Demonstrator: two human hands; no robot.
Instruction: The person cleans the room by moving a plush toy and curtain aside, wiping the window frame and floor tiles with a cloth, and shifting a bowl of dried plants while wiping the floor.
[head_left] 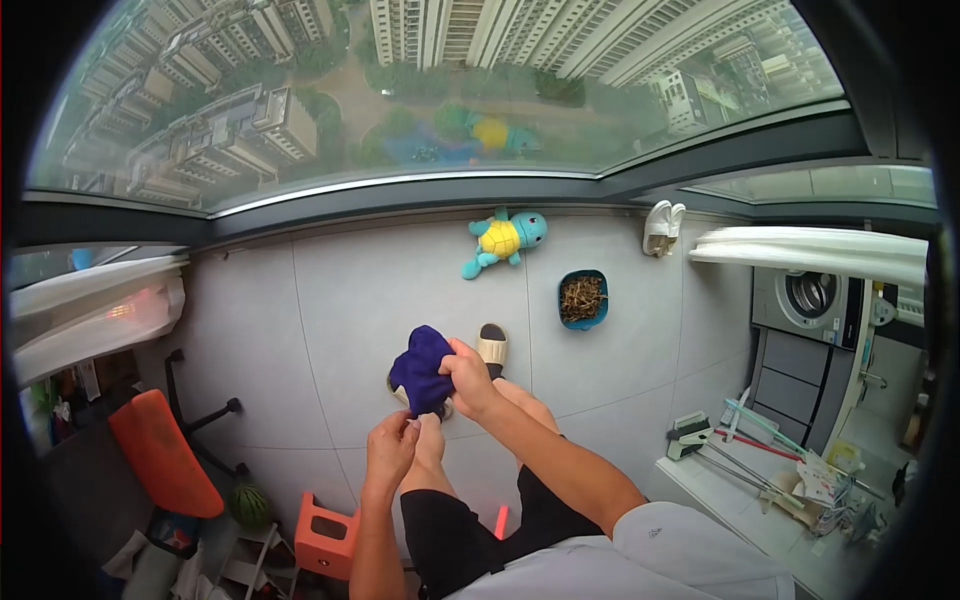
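A dark purple-blue cloth (pixel 422 366) hangs bunched in front of me, above my legs and the tiled floor. My right hand (pixel 468 374) is closed on its right side, with the fingers wrapped in the fabric. At the lower edge of the cloth, my left hand (pixel 393 443) is closed in a pinch on it. Below the hands, a beige slipper (pixel 491 343) is on my right foot. The cloth partly covers my other foot.
A turtle plush toy (pixel 501 238) lies near the window, beside a teal bin (pixel 583 300) of brown scraps. White shoes (pixel 662 228) lean at the wall. An orange stool (pixel 325 545), watermelon (pixel 250 507) and orange chair (pixel 166 455) are left; brooms (pixel 750 440) and a washing machine (pixel 806 300) right.
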